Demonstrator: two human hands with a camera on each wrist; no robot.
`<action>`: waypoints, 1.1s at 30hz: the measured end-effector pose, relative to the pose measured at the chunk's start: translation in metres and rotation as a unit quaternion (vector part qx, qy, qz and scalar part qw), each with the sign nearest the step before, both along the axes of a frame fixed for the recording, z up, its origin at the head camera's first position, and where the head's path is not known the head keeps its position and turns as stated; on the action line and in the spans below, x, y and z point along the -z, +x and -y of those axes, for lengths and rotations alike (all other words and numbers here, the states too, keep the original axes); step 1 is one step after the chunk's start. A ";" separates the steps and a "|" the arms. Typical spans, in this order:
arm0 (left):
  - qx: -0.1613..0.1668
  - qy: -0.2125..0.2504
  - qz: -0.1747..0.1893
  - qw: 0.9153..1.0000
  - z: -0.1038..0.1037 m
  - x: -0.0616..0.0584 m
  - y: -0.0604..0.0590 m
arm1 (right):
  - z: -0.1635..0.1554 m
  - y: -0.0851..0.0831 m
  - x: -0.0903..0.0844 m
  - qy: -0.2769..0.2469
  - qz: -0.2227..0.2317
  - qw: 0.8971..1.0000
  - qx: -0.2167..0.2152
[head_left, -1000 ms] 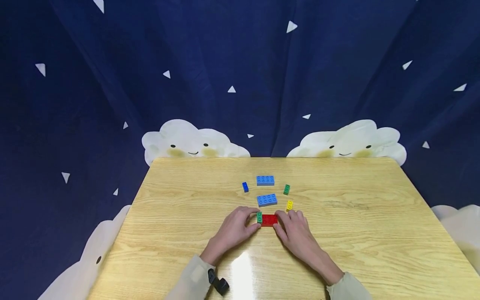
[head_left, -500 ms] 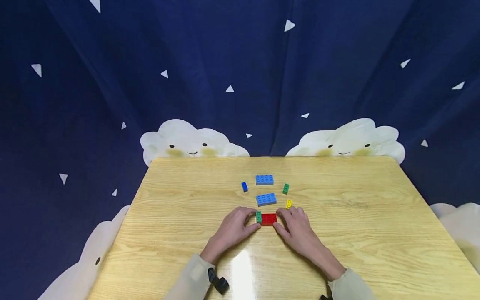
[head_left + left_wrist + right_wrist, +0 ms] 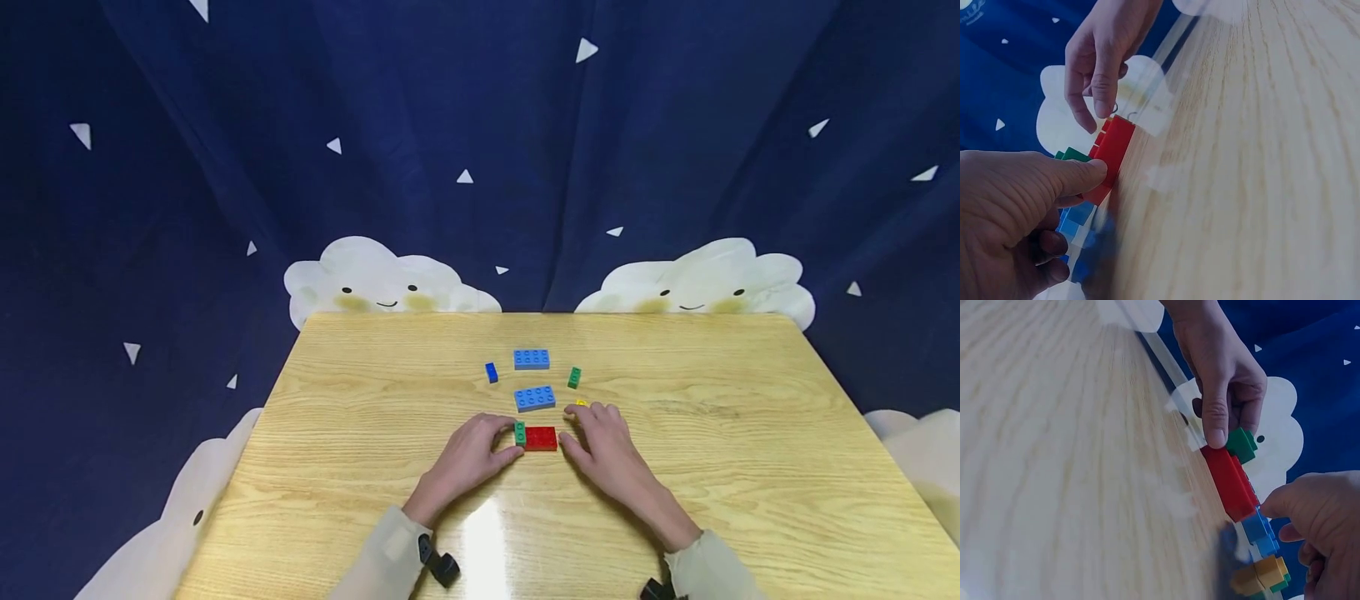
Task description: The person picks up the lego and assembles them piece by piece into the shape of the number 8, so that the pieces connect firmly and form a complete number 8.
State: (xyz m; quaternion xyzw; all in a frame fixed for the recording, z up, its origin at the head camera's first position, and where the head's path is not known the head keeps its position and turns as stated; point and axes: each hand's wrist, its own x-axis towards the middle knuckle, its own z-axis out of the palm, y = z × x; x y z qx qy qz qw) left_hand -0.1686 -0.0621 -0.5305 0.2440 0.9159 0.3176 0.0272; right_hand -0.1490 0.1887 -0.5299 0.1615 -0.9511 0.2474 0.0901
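A red building brick (image 3: 542,439) lies on the table, with a small green brick (image 3: 520,433) on top of its left end. My left hand (image 3: 468,450) pinches that left end between thumb and fingers; in the left wrist view the thumb presses the side of the red brick (image 3: 1116,147). My right hand (image 3: 607,450) is just right of the red brick, holding nothing, thumb and index finger spread apart. Its fingers hide most of a small yellow brick (image 3: 581,402), which shows more fully in the right wrist view as a yellow brick (image 3: 1260,576).
Behind the red brick lies a blue eight-stud brick (image 3: 535,398), and farther back a second blue brick (image 3: 532,359). A small dark-blue brick (image 3: 491,372) sits left of them, a small green two-stud brick (image 3: 574,377) right. A dark-blue curtain (image 3: 525,150) hangs behind the wooden table (image 3: 360,375).
My right hand has let go of the red brick's right end and moved right and slightly forward, covering more of the yellow brick. My left hand keeps its grip.
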 end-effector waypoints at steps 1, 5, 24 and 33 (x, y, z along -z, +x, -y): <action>0.001 0.003 0.002 1.000 0.000 0.000 0.000 | -0.001 -0.001 0.000 0.000 -0.002 1.000 0.001; 0.005 0.013 0.004 1.000 0.000 0.001 0.000 | -0.006 -0.006 0.002 -0.001 -0.004 1.000 0.005; 0.014 0.018 -0.003 1.000 0.001 0.002 0.001 | -0.026 -0.024 0.010 -0.003 -0.008 1.000 0.018; 0.010 0.011 -0.005 1.000 0.001 0.002 0.000 | -0.028 -0.028 0.012 -0.001 -0.008 1.000 0.022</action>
